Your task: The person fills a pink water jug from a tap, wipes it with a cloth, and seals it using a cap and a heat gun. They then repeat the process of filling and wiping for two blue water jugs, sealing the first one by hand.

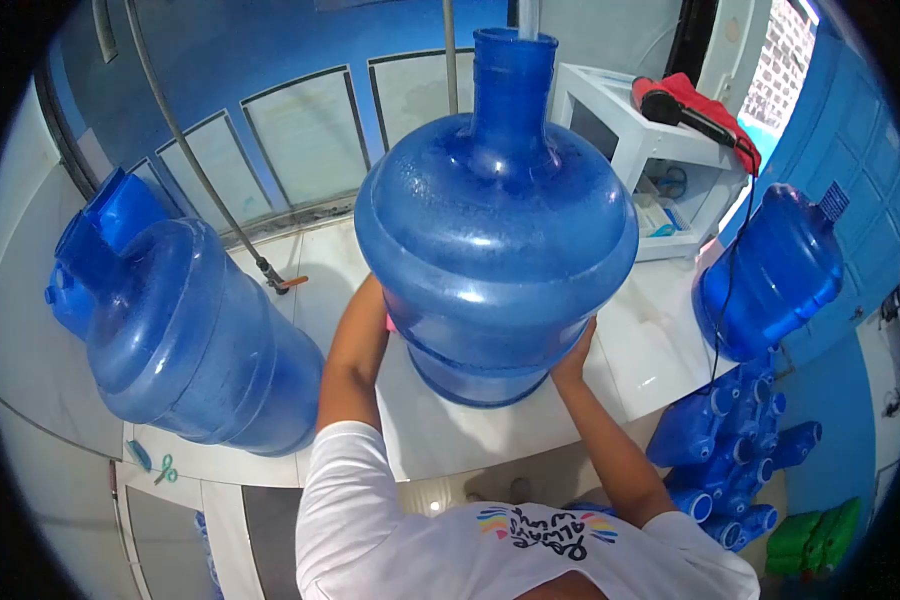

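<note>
A large round blue water jug (500, 230) stands upright on the white tiled counter in front of me. A clear tube (529, 18) comes down at the mouth of its neck. My right hand (576, 352) rests against the jug's lower right side, its fingers partly hidden behind the curve. On the other side, my left forearm (355, 350) reaches behind the jug, which hides the left hand. A small pink edge (391, 323) shows beside that forearm; I cannot make out what it is.
Another large round jug (200, 340) stands at left. A slim blue jug (770, 275) sits at the counter's right end, near a white shelf (630, 150) holding a heat gun (685, 112) and red cloth. Scissors (166, 468) lie front left. Several blue containers (730, 450) fill the floor at right.
</note>
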A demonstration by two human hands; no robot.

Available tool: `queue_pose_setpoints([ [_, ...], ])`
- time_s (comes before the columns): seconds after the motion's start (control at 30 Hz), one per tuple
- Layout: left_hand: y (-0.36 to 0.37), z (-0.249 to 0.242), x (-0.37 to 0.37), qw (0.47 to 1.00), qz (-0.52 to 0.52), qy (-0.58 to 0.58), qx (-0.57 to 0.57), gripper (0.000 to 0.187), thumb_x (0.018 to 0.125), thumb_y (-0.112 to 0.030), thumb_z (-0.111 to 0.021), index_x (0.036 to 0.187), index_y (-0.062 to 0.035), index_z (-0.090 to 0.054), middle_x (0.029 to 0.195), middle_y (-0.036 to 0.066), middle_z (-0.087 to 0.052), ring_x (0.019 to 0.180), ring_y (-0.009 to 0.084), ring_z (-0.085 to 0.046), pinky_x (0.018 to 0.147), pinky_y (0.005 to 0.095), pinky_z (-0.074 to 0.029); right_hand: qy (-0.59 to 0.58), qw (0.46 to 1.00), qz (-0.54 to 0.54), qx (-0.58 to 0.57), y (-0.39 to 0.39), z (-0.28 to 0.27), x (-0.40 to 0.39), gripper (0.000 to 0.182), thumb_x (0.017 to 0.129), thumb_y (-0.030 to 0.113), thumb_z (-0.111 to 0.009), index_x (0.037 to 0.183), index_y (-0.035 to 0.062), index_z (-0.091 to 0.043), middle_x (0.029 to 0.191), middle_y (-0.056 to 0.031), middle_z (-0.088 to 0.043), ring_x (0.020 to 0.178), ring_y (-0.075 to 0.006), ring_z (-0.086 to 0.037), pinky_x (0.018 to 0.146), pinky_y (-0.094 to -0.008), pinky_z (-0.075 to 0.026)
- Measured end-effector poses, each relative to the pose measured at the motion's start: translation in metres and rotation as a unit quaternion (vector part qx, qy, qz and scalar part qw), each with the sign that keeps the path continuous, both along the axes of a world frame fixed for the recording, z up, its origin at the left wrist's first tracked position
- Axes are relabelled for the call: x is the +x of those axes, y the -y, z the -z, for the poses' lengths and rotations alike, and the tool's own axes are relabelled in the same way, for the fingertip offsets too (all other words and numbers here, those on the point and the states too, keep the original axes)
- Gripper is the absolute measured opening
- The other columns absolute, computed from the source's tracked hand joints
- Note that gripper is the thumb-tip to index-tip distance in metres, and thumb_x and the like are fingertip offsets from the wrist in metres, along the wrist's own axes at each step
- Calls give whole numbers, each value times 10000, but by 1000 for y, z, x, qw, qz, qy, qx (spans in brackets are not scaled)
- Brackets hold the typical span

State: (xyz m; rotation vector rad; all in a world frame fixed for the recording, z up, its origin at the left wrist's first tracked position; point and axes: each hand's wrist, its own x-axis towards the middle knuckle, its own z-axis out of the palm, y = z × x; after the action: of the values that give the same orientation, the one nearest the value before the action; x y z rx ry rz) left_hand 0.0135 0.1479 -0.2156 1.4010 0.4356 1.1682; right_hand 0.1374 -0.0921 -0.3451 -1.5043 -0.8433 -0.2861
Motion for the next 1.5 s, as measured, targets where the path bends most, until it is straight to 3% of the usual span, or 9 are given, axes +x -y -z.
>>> queue_pose_setpoints([
  [0.1,19,14,0,999,-10,0,-32,451,954,-271,-287,1329,-21,-315,1303,127,-401,1225,248,-352,1030,345,-253,24,1000,-8,2,-3,-4,5,531,925,233,-453,1356,22,-225,1300,-136,-381,1224,-249,-348,1023,-360,-286],
  [0.17,38,28,-21,999,-17,6,-49,449,955,-269,-284,1326,-18,-318,1298,128,-406,1222,249,-355,1029,345,-254,-305,905,-234,183,-9,-27,0,684,930,531,-181,1412,47,-147,1430,-115,-212,1310,-241,-228,1075,-359,-195],
  [0.53,130,76,-57,988,-92,31,-121,441,960,-260,-270,1312,-4,-334,1272,133,-433,1207,252,-370,1024,349,-262,-256,915,-232,206,-7,-64,-18,608,953,448,-182,1408,45,-171,1439,-105,-210,1318,-229,-218,1081,-343,-179],
  [0.6,153,103,-39,923,-367,-60,98,453,943,-260,-330,1296,23,-329,1239,151,-455,1180,267,-397,1014,358,-269,-265,910,-238,214,-5,-69,-21,592,960,431,-189,1408,44,-170,1432,-91,-232,1312,-218,-233,1077,-337,-190],
  [0.77,196,0,-27,898,-367,-44,239,505,890,-337,-451,1218,43,-395,1230,231,-425,1169,366,-380,995,407,-265,-181,953,-209,121,2,-57,0,599,964,428,-196,1406,25,-163,1457,-114,-177,1344,-236,-153,1092,-330,-104],
  [0.9,207,-55,-1,803,-478,8,355,408,841,-334,-515,1094,-15,-542,1184,195,-496,1113,411,-409,965,510,-254,-193,943,-259,85,22,-74,5,577,953,371,-241,1389,-5,-198,1434,-156,-208,1335,-265,-178,1089,-347,-117],
  [0.97,229,-87,9,653,-535,-187,502,366,774,-317,-583,1042,-68,-590,1194,137,-511,1073,405,-431,951,554,-246,-193,938,-277,82,26,-72,14,570,948,355,-252,1385,-7,-207,1423,-164,-221,1328,-277,-190,1087,-353,-128],
  [1.27,245,-138,131,445,-505,-496,549,353,778,-272,-557,1073,-83,-597,1141,94,-536,969,351,-505,901,537,-326,-227,901,-369,9,27,-62,83,403,895,175,-418,1261,7,-406,1225,-167,-461,1178,-290,-406,1004,-362,-291],
  [1.5,246,-113,188,116,-317,-772,538,451,808,-246,-479,1207,-46,-536,1190,144,-499,1168,387,-379,1011,562,-203,208,930,-205,-222,-47,-3,188,457,678,127,-617,1098,-5,-495,1079,-217,-511,1038,-360,-483,894,-445,-398],
])
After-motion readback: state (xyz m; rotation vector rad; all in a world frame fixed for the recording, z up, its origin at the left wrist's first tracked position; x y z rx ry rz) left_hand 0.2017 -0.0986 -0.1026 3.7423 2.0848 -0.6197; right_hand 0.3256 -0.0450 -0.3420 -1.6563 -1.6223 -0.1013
